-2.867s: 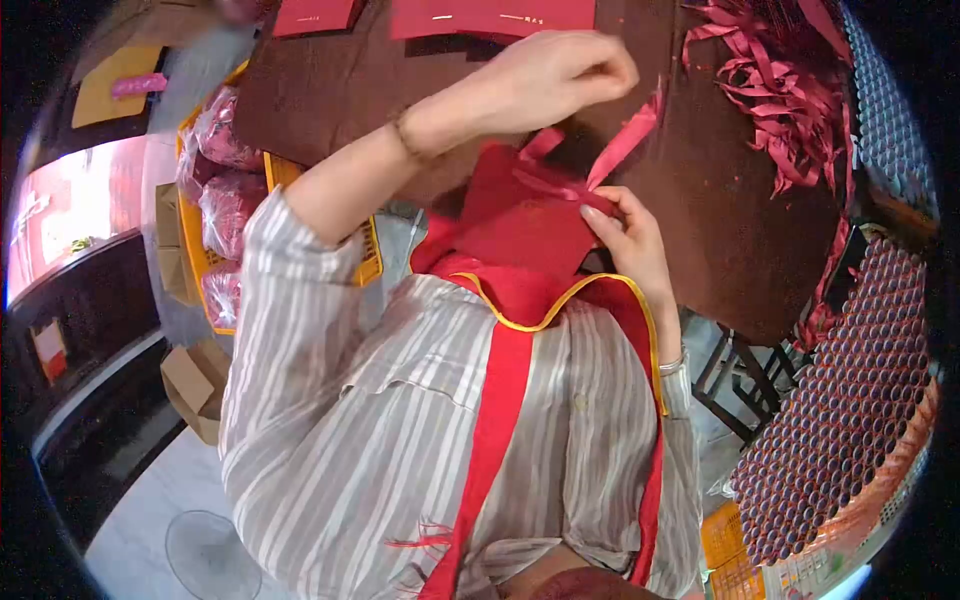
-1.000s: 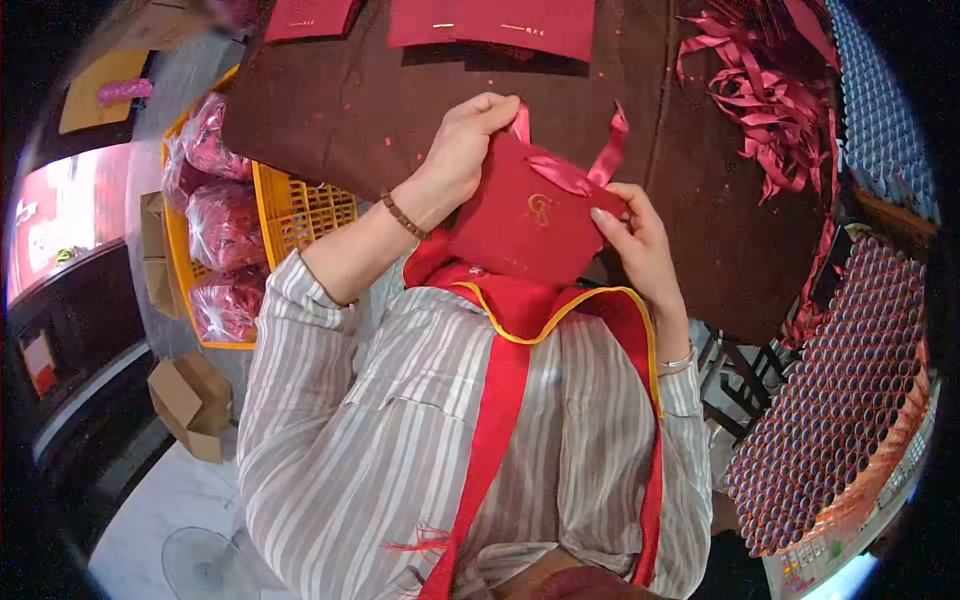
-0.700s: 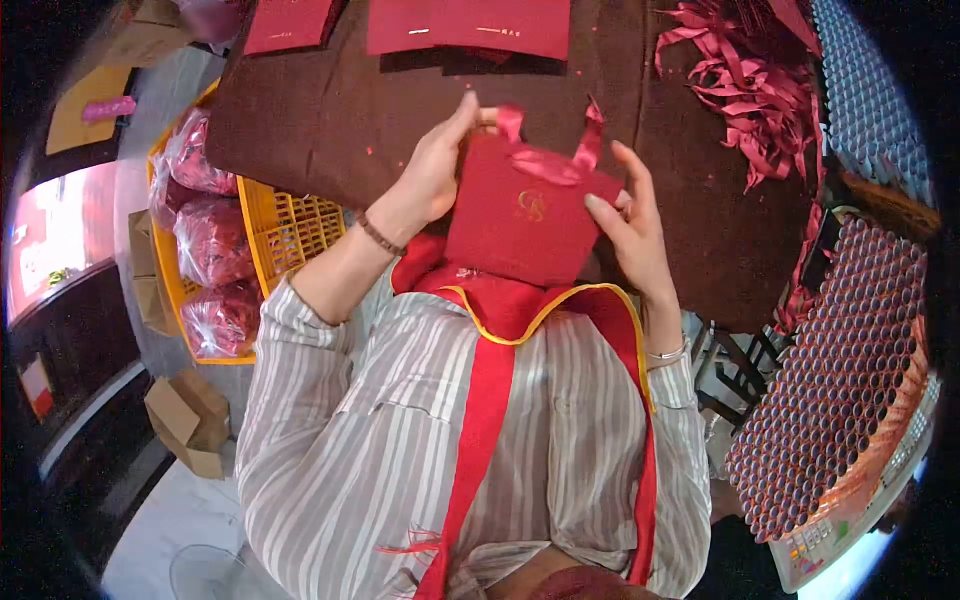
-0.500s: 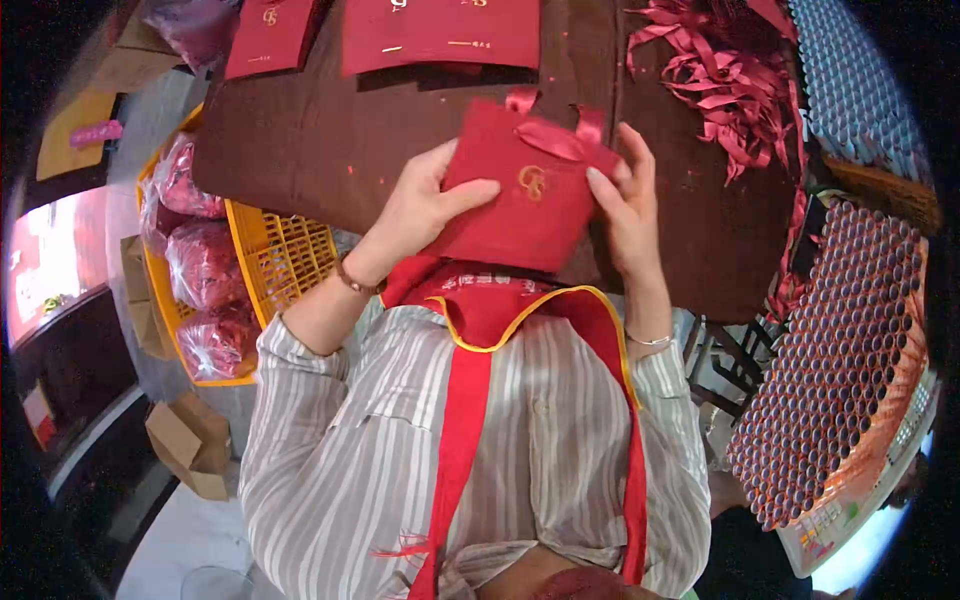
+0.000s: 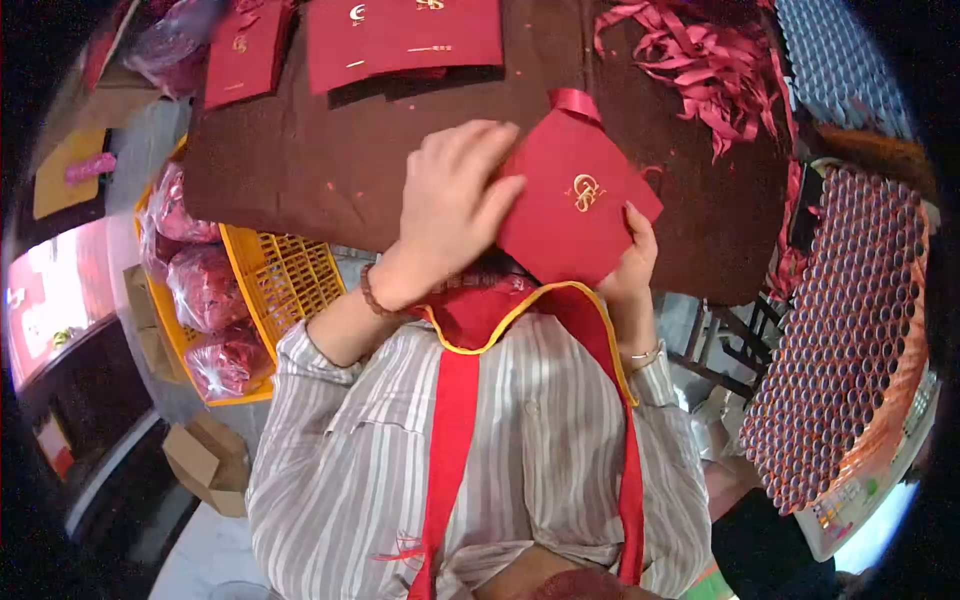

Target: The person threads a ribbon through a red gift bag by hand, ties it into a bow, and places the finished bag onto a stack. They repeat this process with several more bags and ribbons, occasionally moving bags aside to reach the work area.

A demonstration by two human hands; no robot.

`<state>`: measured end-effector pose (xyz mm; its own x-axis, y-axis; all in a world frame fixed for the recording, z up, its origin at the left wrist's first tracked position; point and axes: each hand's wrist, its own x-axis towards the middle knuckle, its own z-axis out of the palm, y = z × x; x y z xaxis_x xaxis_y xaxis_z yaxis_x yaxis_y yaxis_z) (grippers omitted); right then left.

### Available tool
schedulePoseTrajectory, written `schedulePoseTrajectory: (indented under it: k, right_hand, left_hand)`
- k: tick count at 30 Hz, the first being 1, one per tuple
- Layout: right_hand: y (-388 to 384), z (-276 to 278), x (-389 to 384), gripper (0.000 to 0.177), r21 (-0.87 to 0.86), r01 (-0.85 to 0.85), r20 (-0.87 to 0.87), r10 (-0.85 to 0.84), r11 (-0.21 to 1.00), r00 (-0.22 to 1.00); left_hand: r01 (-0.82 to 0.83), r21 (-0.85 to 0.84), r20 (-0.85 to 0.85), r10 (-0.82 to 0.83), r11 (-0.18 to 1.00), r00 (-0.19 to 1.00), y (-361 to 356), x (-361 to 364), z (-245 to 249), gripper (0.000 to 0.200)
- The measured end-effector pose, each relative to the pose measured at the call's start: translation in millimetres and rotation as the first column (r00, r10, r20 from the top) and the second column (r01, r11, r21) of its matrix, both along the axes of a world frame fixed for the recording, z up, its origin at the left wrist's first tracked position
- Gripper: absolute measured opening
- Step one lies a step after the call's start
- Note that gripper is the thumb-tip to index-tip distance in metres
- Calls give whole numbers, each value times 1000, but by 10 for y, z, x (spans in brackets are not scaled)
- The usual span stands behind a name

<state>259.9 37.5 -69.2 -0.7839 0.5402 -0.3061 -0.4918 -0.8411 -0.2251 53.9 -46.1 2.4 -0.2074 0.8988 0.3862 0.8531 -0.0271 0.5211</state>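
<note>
1. The right hand [image 5: 632, 268] pinches the bag [image 5: 575, 205] near its lower right corner, thumb on the front; its other fingers are mostly hidden behind the bag.
2. The left hand [image 5: 450, 200] is just beside the bag's left edge, thumb held apart from the other fingers, which are slightly bent. Motion blurs them, and whether the thumb touches the bag cannot be told.
3. The bag, red with a gold emblem, is tilted between the two hands, over the counter's [image 5: 360, 165] near edge. Its handle [image 5: 576, 104] stands above the right fingers; only a short ribbon loop shows.
4. Beyond the left fingers, a wide red panel [image 5: 410, 45] and a narrow one [image 5: 245, 60] lie on the counter, both cut off by the top of the view. Something red under the wide panel is mostly covered.
5. Beyond and to the right of the right fingers is a tangle of ribbons [image 5: 705, 70]; single strands are hard to separate.
6. Left of the left fingers, well apart, a yellow crate [image 5: 295, 272] holds wrapped bundles [image 5: 207, 290]; glare on the plastic blurs their contents.
7. Far right of the right fingers are rows of small round pieces [image 5: 840, 340], too small to identify.
</note>
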Motion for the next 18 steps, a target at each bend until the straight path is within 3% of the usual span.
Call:
schedulePoseTrajectory:
  k: [1, 2, 3, 5, 6, 7, 8, 9, 10, 11, 12, 13, 14, 15, 18]
  right_hand:
    - [18, -86, 49, 42, 28, 9, -17, -8, 1000, 1000]
    - [26, -137, 89, 43, 56, 16, -32, -14, 998, 999]
    - [28, -79, 73, 43, 51, 28, -30, -26, 998, 999]
    - [38, 96, -39, 44, 119, -8, 428, -44, 993, 903]
    - [79, 9, -16, 40, 247, 29, 470, -146, 969, 871]
    - [137, -33, 26, 40, 241, 35, 468, -148, 970, 871]
    - [191, -55, 64, 40, 474, 109, 551, -391, 874, 737]
    - [227, -21, 65, 41, 684, 121, 552, -619, 719, 558]
    - [237, 99, -21, 35, 866, -22, 479, -816, 500, 323]
    - [254, 124, 10, 35, 862, -19, 485, -813, 506, 322]
    - [277, 151, 63, 30, 885, -351, 426, -836, 306, 346]
    - [288, 197, 82, 25, 778, -627, 373, -841, 54, 390]
    - [249, 235, 16, 20, 775, -627, 438, -779, 75, 449]
    - [238, 196, -25, 21, 742, -668, 380, -784, -59, 490]
    - [191, 71, -113, 20, 700, -704, 338, -813, -118, 473]
  left_hand:
    - [-38, -45, 109, 43, 998, 993, -7, -34, -129, 43]
    - [46, -187, 587, 74, 981, 806, -38, -20, -276, 42]
    - [160, -257, 783, 108, 953, 612, -42, -34, -283, 44]
    - [200, -242, 914, 154, 950, 375, -100, -31, -432, 42]
    - [206, -248, 912, 156, 947, 380, -126, -20, -452, 42]
    - [130, -345, 806, 223, 930, 548, -166, -1, -457, 39]
    - [36, -423, 666, 284, 905, 690, -200, 13, -451, 37]
    - [38, -430, 663, 287, 902, 692, -227, 14, -419, 37]
    - [43, -510, 530, 275, 859, 802, -246, 11, -369, 34]
    - [33, -584, 386, 242, 811, 890, -258, 10, -343, 32]
    - [25, -523, 374, 203, 852, 905, -275, 26, -375, 29]
    - [26, -527, 371, 203, 849, 906, -273, 28, -358, 29]
    - [12, -563, 270, 170, 826, 948, -261, 27, -325, 30]
    - [-6, -595, 167, 131, 804, 977, -249, 28, -306, 31]
    - [-5, -575, 139, 104, 818, 985, -261, -5, -351, 30]
